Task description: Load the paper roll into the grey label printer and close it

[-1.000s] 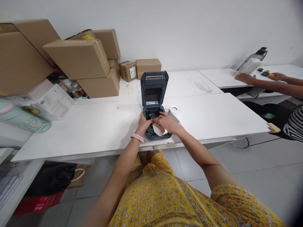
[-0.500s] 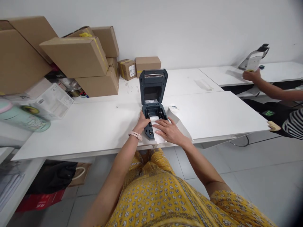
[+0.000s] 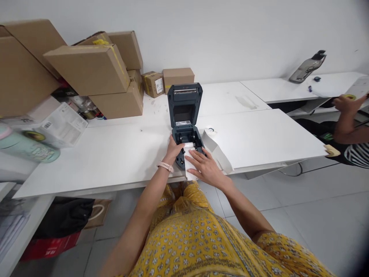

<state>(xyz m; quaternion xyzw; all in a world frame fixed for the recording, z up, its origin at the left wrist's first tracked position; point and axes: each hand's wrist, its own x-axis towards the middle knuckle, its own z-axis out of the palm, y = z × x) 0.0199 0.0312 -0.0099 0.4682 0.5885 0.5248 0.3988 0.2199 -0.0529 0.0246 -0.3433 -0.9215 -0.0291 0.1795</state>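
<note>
A dark label printer (image 3: 185, 104) stands on the table with its lid raised. A white paper strip (image 3: 189, 165) runs out of it over the table's front edge. My left hand (image 3: 173, 150) grips the printer's left side, its thumb reaching inside to the strip's left edge; its other fingers are mostly hidden. My right hand (image 3: 206, 165) lies open over the strip, fingers spread and touching it. Right of the printer, a loose roll of white labels (image 3: 211, 131) rests with a length of backing paper (image 3: 219, 150) trailing to the table's front.
Cardboard boxes (image 3: 86, 71) are piled at the back left, near a mint bottle (image 3: 31, 146) lying on its side. Two smaller boxes (image 3: 178, 79) stand behind the printer. At the right, a co-worker's hand (image 3: 347, 105) holds a white item near a grey bottle (image 3: 307, 69).
My right hand has slid slightly toward me, and the paper strip hangs a little lower. My left hand stays on the printer. The co-worker's hand has moved right, away from the grey bottle.
</note>
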